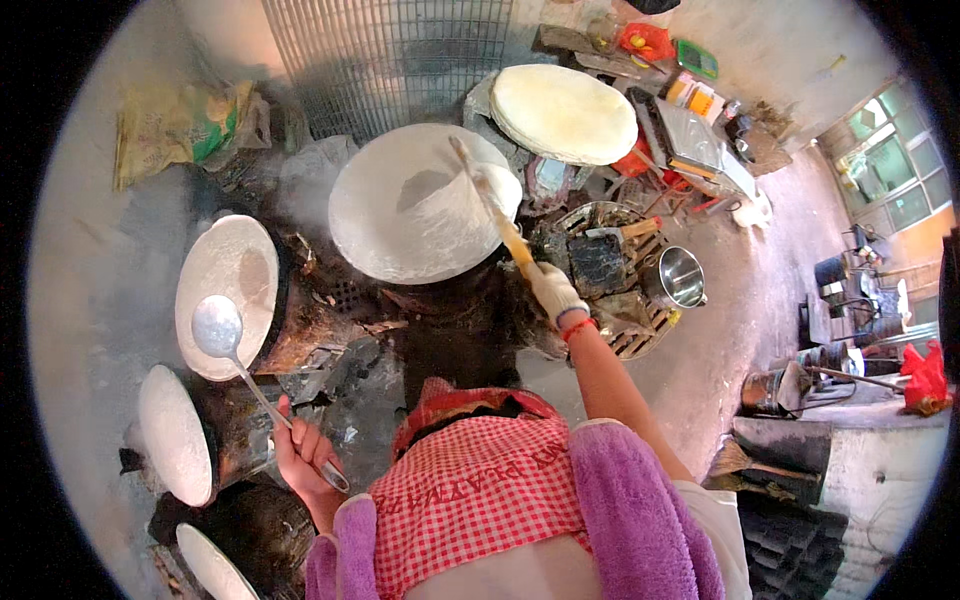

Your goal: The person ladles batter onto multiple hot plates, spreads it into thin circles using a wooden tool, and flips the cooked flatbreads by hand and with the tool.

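Observation:
My left hand (305,455) is closed round the handle of a metal ladle (217,326). The ladle's round bowl shows over a smaller round griddle (258,285) with a pale, powdery-looking surface. In a white glove, my right hand (558,294) grips a long wooden stick (506,232), which reaches across the right side of a large round griddle (375,235). Next to the stick, a pale patch with a fan-like edge (455,212) lies on that griddle, beside a darker area. Whether it is a lifted sheet or spread batter I cannot tell.
A thick stack of round flatbreads (565,112) stands beyond the large griddle. To its right are a steel pot (680,277) and a slatted round stand (640,345) bearing a dark block and a wooden-handled tool. Two more griddles (175,435) line the left. A wire grid (390,60) stands behind.

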### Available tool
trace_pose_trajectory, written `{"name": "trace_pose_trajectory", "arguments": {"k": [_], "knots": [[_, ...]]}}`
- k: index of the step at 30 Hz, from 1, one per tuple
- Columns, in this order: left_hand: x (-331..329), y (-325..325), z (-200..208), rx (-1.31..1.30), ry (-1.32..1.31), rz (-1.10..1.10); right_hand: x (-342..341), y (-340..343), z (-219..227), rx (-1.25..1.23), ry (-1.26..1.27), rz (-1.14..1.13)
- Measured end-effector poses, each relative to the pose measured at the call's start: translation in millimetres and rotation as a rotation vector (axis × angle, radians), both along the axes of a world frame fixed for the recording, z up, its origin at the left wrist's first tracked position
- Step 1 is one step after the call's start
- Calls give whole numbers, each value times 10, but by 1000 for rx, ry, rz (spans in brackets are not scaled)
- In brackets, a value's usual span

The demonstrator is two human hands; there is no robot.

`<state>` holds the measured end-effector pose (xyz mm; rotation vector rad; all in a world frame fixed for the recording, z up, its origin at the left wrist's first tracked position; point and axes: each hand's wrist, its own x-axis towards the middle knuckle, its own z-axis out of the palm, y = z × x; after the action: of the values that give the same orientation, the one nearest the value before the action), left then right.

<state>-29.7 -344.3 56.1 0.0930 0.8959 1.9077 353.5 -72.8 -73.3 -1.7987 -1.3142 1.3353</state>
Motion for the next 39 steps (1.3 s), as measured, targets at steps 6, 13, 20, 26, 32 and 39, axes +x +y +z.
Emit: {"name": "trace_pose_trajectory", "arguments": {"k": [6, 13, 20, 26, 32, 39], "knots": [[627, 46, 421, 45, -102, 49, 103, 339, 293, 209, 160, 297], [604, -8, 318, -12, 47, 117, 53, -191, 202, 177, 286, 58], [156, -360, 91, -151, 121, 135, -302, -306, 609, -45, 386, -42], [-191, -637, -73, -380, 292, 123, -961, -350, 520, -70, 506, -90], [-400, -367, 198, -343, 468, -120, -746, 98, 716, -45, 353, -203], [-481, 763, 235, -361, 248, -526, -972, -317, 613, 0, 155, 189]]}}
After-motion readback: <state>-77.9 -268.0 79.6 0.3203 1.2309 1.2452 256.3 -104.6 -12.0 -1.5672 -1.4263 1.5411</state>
